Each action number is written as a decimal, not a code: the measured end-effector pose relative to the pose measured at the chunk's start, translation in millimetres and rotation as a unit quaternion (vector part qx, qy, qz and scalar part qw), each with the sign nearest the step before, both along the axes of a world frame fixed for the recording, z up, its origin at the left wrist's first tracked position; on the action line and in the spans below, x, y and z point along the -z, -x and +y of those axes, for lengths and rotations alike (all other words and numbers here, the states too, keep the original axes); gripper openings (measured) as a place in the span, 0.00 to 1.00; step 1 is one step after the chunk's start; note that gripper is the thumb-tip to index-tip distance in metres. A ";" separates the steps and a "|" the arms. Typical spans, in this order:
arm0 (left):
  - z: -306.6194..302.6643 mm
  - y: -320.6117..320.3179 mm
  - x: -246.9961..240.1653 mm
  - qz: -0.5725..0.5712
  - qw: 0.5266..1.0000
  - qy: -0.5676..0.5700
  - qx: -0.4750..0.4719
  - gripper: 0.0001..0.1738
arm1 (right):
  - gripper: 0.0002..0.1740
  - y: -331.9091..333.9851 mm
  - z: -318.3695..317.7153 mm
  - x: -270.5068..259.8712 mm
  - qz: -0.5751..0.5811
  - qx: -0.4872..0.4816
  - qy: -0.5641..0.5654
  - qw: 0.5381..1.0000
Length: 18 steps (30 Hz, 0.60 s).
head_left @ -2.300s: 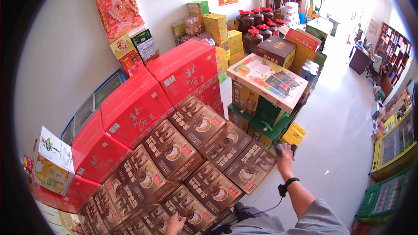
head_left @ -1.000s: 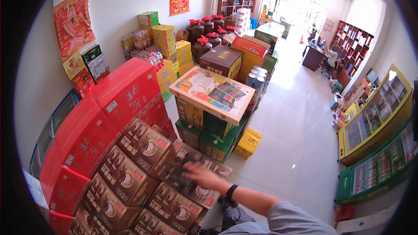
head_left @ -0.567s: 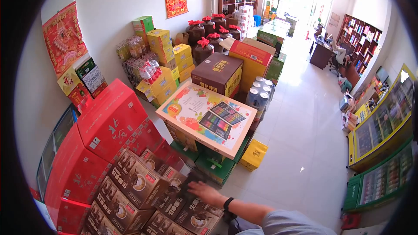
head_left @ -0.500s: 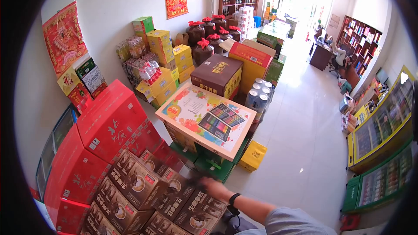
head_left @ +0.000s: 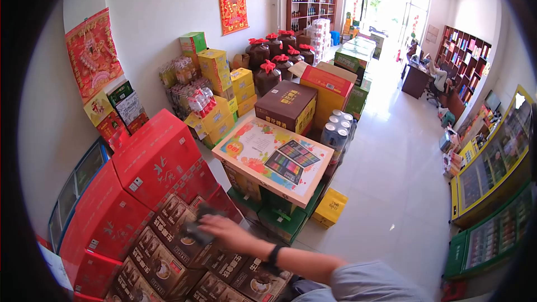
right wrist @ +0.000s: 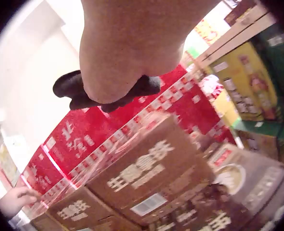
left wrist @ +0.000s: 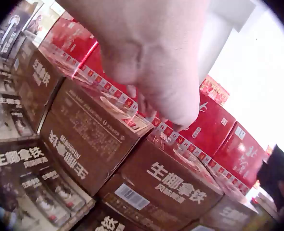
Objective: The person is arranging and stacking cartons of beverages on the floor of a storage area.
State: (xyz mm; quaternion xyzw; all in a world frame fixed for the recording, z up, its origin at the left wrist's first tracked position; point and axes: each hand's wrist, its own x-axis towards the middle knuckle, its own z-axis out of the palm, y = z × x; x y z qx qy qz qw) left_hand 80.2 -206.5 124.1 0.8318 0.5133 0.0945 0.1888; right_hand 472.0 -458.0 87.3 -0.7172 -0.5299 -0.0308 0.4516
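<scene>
My right hand (head_left: 226, 230) is stretched over the stacked brown drink cartons (head_left: 159, 268), blurred in the head view. It grips a dark cloth (right wrist: 79, 94), whose folds stick out on both sides of the hand in the right wrist view. The cloth overlaps the top of an upper carton in the head view. Out of the head view, my left hand (left wrist: 149, 67) is over the brown cartons in its own wrist view, with most of its fingers hidden behind the palm. Its fingers (right wrist: 26, 193) look loose and hold nothing visible in the right wrist view.
Red cartons (head_left: 154, 159) rise behind the brown stack, against the wall side. To the right, a flat art-set box (head_left: 274, 156) tops green crates, beside shrink-wrapped cans (head_left: 337, 128). A yellow box (head_left: 330, 208) sits on the tiled floor. Display coolers (head_left: 492, 173) line the far right.
My right hand has swept left with the dark cloth, from the right-hand cartons to the upper ones. The head view has swung, and my left hand has dropped out of it.
</scene>
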 end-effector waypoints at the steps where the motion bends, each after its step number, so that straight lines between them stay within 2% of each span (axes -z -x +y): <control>1: 7.5 -2.8 4.5 0.024 1.000 -0.003 0.020 0.42 | 0.46 10.2 42.4 14.7 -0.074 -0.026 -0.009 0.997; 2: 17.8 -5.7 11.6 0.047 0.998 -0.006 0.041 0.45 | 0.43 22.4 75.9 20.8 -0.061 -0.093 -0.028 0.993; 4: 39.4 -11.8 35.0 0.124 0.991 0.010 0.059 0.51 | 0.36 52.4 131.1 44.5 -0.037 -0.175 0.036 0.983; 5: 52.3 -13.4 52.8 0.176 0.982 0.026 0.055 0.54 | 0.36 61.9 160.0 81.0 -0.057 -0.192 0.067 0.978; 7: 59.8 -13.3 59.2 0.238 0.968 0.071 0.037 0.58 | 0.37 71.7 160.5 79.0 -0.073 -0.187 0.095 0.975; 9: 57.7 -17.1 53.9 0.254 0.958 0.132 0.012 0.61 | 0.38 67.6 151.1 74.7 -0.054 -0.163 0.095 0.981; 12: 75.0 -3.2 78.9 0.253 0.962 0.091 0.049 0.63 | 0.39 45.6 124.8 76.9 -0.054 -0.096 0.099 0.989; 15: 92.0 1.7 79.0 0.249 0.960 0.114 0.064 0.65 | 0.39 1.8 83.1 70.4 -0.058 -0.008 0.127 0.990; 17: 95.7 5.0 63.7 0.234 0.959 0.145 0.072 0.66 | 0.33 -23.3 47.8 75.7 -0.037 0.111 0.119 0.986; 18: 100.1 2.6 51.0 0.223 0.959 0.158 0.077 0.66 | 0.28 -41.3 24.2 67.3 0.078 0.136 0.225 0.962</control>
